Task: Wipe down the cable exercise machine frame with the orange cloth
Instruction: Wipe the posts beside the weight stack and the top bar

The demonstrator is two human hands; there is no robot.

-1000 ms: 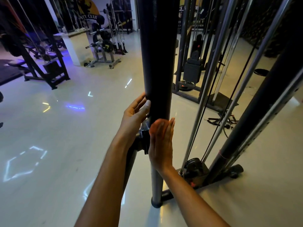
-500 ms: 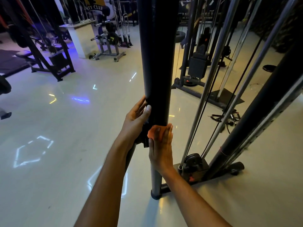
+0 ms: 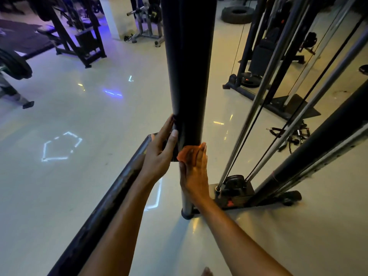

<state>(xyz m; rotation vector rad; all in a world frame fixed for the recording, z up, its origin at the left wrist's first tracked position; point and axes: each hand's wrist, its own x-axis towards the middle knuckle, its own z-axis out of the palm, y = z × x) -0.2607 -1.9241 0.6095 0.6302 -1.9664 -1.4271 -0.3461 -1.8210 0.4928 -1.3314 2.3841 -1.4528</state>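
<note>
Landmark: black upright post [image 3: 188,76] of the cable machine frame, with a slimmer silver section below.
Orange cloth [image 3: 186,154]: pressed against the post's lower end, right at the step to the silver section, mostly hidden behind the fingers.
Right hand [image 3: 194,172]: fingers straight and together, flat on the cloth, likely to spread pressure for wiping.
Left hand [image 3: 160,152]: fingers extended against the post's left side, probably bracing; holds nothing visible.
Guide rods [image 3: 264,108]: right of the post, untouched.
Progress: lower frame apparently still to wipe.
</note>
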